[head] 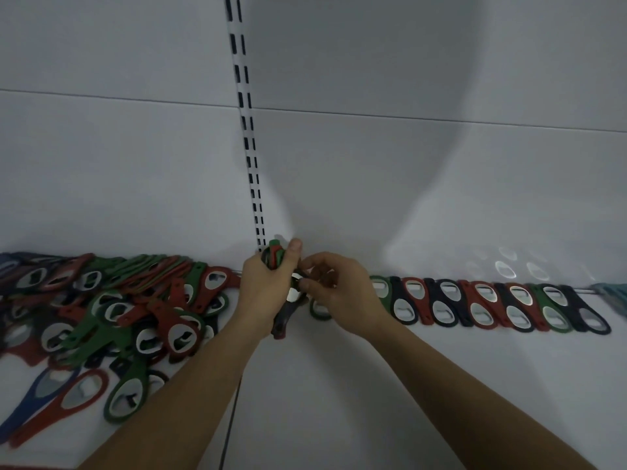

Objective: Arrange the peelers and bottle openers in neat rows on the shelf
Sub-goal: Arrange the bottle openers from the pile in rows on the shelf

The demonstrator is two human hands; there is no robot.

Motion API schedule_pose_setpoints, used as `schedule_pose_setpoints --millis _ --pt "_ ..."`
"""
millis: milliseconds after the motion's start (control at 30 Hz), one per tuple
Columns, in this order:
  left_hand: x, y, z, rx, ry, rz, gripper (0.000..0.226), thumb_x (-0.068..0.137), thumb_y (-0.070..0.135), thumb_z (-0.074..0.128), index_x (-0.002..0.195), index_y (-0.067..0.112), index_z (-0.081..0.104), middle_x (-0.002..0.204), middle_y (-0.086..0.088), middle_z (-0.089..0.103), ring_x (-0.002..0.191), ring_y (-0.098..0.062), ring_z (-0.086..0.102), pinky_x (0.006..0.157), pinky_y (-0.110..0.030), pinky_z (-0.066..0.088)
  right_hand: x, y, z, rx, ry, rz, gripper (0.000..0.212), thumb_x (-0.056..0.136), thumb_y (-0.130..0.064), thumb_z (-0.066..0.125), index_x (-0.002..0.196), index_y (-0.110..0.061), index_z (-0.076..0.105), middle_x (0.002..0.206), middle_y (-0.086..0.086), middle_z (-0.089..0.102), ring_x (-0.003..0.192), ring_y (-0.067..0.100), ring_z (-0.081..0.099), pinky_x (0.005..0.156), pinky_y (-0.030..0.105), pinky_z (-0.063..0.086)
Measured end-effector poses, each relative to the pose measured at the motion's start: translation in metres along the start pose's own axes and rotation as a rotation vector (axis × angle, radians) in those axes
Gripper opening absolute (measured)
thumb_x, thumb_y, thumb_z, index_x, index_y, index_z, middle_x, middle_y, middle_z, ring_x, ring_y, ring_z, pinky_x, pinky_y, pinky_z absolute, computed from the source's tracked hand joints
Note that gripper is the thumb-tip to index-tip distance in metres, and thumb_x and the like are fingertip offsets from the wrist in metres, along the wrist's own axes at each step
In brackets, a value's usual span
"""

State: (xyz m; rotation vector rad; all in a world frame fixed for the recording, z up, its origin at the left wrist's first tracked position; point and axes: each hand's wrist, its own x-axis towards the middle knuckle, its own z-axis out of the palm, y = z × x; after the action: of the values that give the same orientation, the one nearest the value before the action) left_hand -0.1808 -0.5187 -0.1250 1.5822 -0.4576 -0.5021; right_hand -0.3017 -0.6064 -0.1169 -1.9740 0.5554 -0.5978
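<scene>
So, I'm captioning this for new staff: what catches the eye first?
The jumbled pile of red, green and blue openers at left on the shelf, against the neat row at right. Between them, the left hand grips a bundle, which the right hand pinches.

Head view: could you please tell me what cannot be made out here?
Head view:
The bundle in the left hand: count hidden by the hand.
The right hand: whether it pinches an opener, blurred.
The pile: cut off by left edge.
The teal thing: cut off by right edge.
</scene>
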Motion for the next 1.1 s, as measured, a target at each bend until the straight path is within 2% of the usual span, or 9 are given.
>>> schedule_pose_setpoints --millis 100,233,300,400,500,600,700,800,1100 --pt "0.0 -0.002 -0.006 -0.059 0.0 -0.031 0.052 0.086 0.062 0.068 0.085 0.011 0.074 0.076 -0.004 0.076 0.071 -0.018 0.075 0.057 -0.026 0.058 0.007 -0.003 0.004 -0.072 0.003 -0.032 0.01 0.088 -0.017 0.078 0.095 -0.021 0.073 0.09 -0.004 0.07 0.071 0.017 0.066 0.07 0.036 0.056" --pt "-0.001 -0.008 -0.013 -0.178 0.027 -0.118 0.053 0.084 0.068 0.068 0.076 0.015 0.073 0.079 -0.014 0.075 0.077 -0.029 0.075 0.072 -0.046 0.062 0.014 -0.01 0.011 -0.217 -0.071 -0.1 0.007 0.093 -0.016 0.071 0.096 -0.019 0.066 0.092 -0.005 0.068 0.072 0.005 0.063 0.068 0.017 0.051" --pt "0.002 -0.007 -0.021 -0.146 0.084 -0.092 0.057 0.09 0.064 0.064 0.077 0.008 0.064 0.072 -0.022 0.064 0.066 -0.036 0.065 0.065 -0.046 0.058 0.018 -0.01 0.009 -0.13 -0.047 -0.043 0.014 0.093 -0.01 0.069 0.092 -0.022 0.063 0.086 -0.001 0.071 0.065 0.008 0.065 0.063 0.02 0.053" --pt "0.008 -0.006 -0.042 -0.166 -0.028 -0.087 0.048 0.088 0.062 0.067 0.08 0.016 0.055 0.063 -0.007 0.048 0.053 -0.021 0.045 0.047 -0.033 0.042 0.025 -0.001 0.004 -0.135 -0.006 0.047 0.016 0.092 -0.009 0.07 0.088 -0.022 0.062 0.08 0.001 0.071 0.051 0.007 0.061 0.054 0.012 0.047" --pt "0.01 -0.006 -0.055 0.097 -0.246 0.023 0.028 0.085 0.046 0.076 0.094 0.021 0.064 0.065 0.012 0.057 0.051 -0.005 0.05 0.047 -0.021 0.041 0.029 0.011 0.01 -0.293 -0.022 0.046 0.006 0.093 -0.013 0.071 0.095 -0.017 0.067 0.082 0.0 0.071 0.055 0.004 0.061 0.059 0.008 0.047" --pt "0.004 -0.008 -0.059 0.686 -0.333 0.393 0.029 0.091 0.031 0.074 0.117 0.032 0.061 0.099 0.017 0.063 0.084 0.002 0.063 0.071 -0.012 0.05 0.027 0.02 0.016 -0.335 0.069 0.045 0.018 0.096 -0.018 0.068 0.113 -0.013 0.07 0.099 -0.001 0.071 0.076 0.007 0.061 0.07 0.004 0.043" --pt "-0.001 -0.017 -0.06 0.959 -0.529 0.483 0.049 0.09 0.045 0.073 0.133 0.03 0.056 0.121 0.011 0.053 0.107 -0.012 0.06 0.088 -0.033 0.055 0.017 0.025 0.012 -0.419 0.13 -0.047 0.022 0.095 -0.015 0.067 0.117 -0.011 0.069 0.111 0.004 0.069 0.082 0.01 0.059 0.082 0.02 0.052" --pt "-0.003 -0.027 -0.059 1.115 -0.563 0.5 0.065 0.09 0.06 0.066 0.145 0.032 0.047 0.135 0.013 0.038 0.113 -0.011 0.057 0.089 -0.032 0.055 -0.003 0.036 0.0 -0.603 0.182 -0.152 0.017 0.091 -0.012 0.066 0.107 -0.013 0.071 0.109 0.005 0.066 0.093 0.022 0.059 0.082 0.04 0.053" --pt "-0.003 -0.028 -0.036 1.151 -0.459 0.537 0.06 0.088 0.063 0.066 0.135 0.027 0.055 0.129 0.011 0.045 0.104 -0.016 0.062 0.082 -0.034 0.055 -0.029 0.058 -0.01 -0.799 0.11 -0.09 0.023 0.097 -0.031 0.053 0.117 -0.024 0.063 0.122 -0.004 0.057 0.115 0.021 0.047 0.093 0.041 0.04"
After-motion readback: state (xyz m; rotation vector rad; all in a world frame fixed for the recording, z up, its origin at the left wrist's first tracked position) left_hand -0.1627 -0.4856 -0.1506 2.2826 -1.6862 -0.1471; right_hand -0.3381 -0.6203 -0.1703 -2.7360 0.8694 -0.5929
